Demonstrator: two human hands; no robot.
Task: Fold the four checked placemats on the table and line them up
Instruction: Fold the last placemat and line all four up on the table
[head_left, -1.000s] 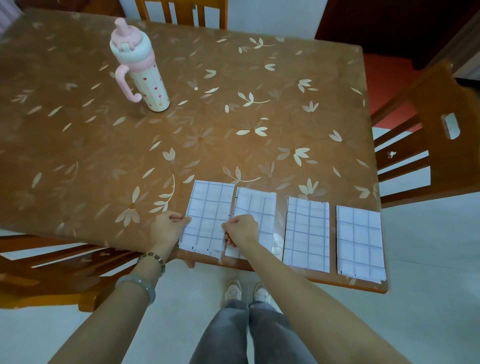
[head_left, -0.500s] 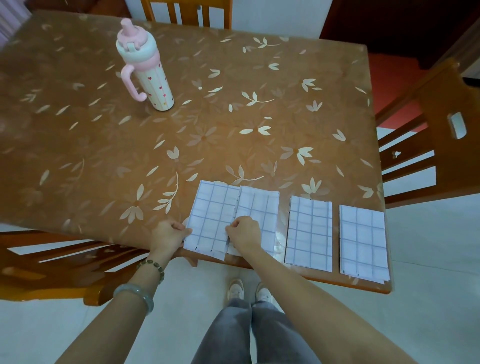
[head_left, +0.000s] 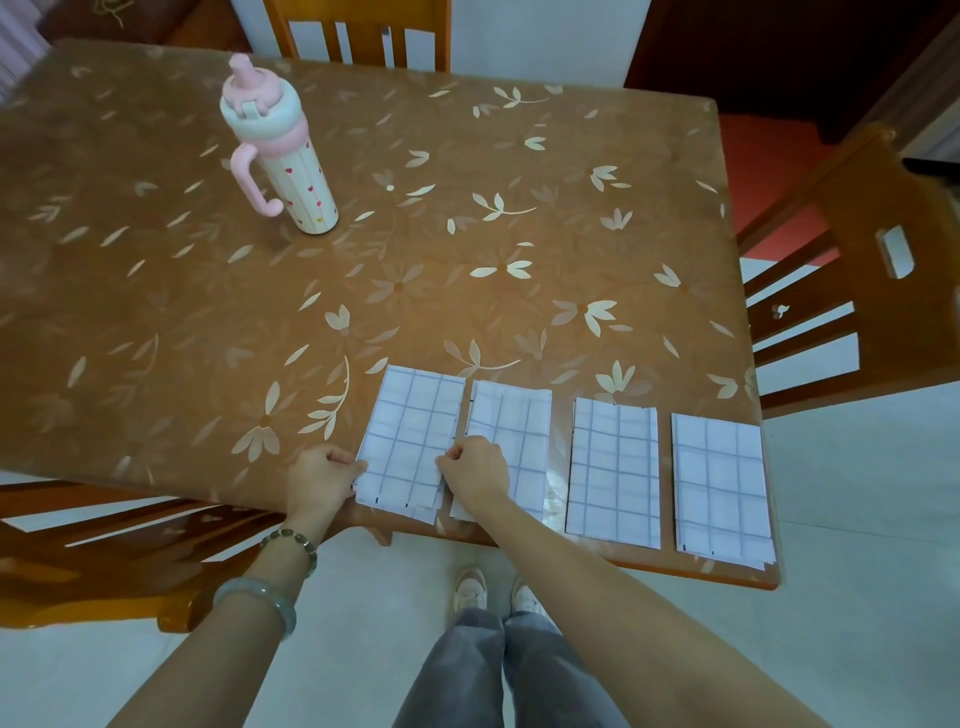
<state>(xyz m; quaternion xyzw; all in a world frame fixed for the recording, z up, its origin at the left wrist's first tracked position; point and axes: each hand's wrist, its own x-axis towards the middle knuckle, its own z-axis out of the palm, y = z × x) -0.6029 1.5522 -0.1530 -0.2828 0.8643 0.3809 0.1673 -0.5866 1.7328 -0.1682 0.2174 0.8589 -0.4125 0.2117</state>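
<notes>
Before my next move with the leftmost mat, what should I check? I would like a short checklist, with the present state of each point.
1. All four folded, leftmost mat, second mat, third mat, fourth mat: ok.
2. Left hand grips leftmost mat's left edge: ok.
3. Right hand grips its right edge: ok.
4. Leftmost mat parallel to the others: not ok, it is tilted.
5. Leftmost and second mat apart at the near end: cannot tell, right hand covers it.
6. Bottle away from the row: ok.
</notes>
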